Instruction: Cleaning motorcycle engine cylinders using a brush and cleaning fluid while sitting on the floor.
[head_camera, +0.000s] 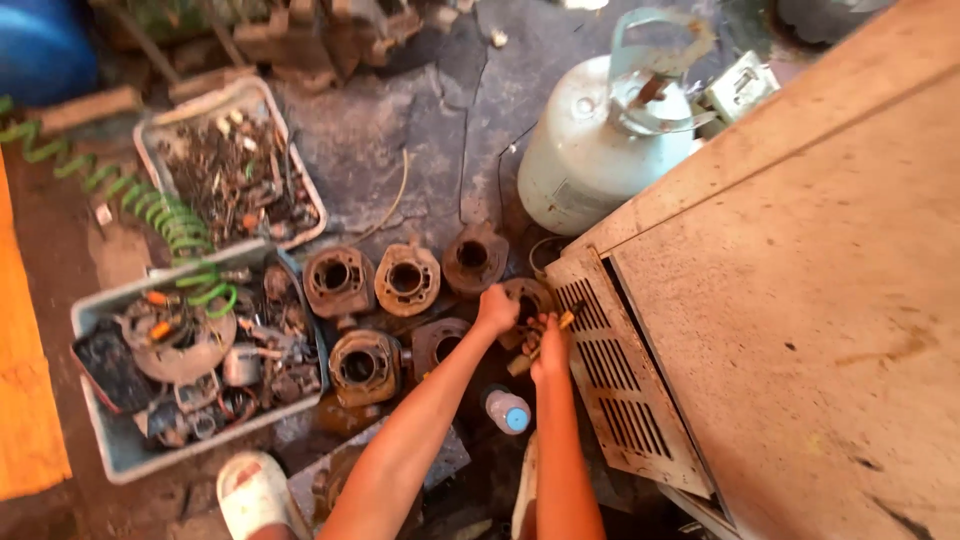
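Your left hand (496, 308) is closed on the rim of a rusty cylinder (527, 300) beside the vented metal cabinet (800, 300). Your right hand (550, 350) is wrapped round a yellow-handled tool (545, 338), tip at that cylinder. Work looks mid-way; five more cylinders (405, 278) sit left of it, untouched. Gas tank (600, 140) behind, bottle (507, 410) near your arm, parts trays (200, 440) further left crowd the floor.
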